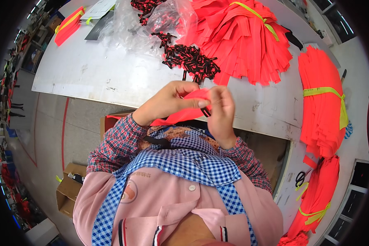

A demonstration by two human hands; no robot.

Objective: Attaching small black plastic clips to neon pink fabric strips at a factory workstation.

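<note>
In front of my chest, at the table's near edge, my left hand [168, 102] is closed on a coral-red zipper tape [178, 117], its thumb lying along the strip. My right hand [222, 117] is closed in a pinch at the tape's end. A small black zipper slider [206, 111] shows at the right fingers, close to the left thumb tip; the fingers hide part of it. The tape's other end trails left over my apron. Just beyond my hands lies a loose pile of black zipper sliders with red bits [190, 61].
Clear plastic bags [139, 33] lie behind the pile on the white table [78, 69]. Coral-red tape bundles tied with yellow ribbon stand at the back [242, 41] and right [322, 102]. Black scissors [300, 178] lie at the right. A cardboard box [71, 188] sits on the floor at left.
</note>
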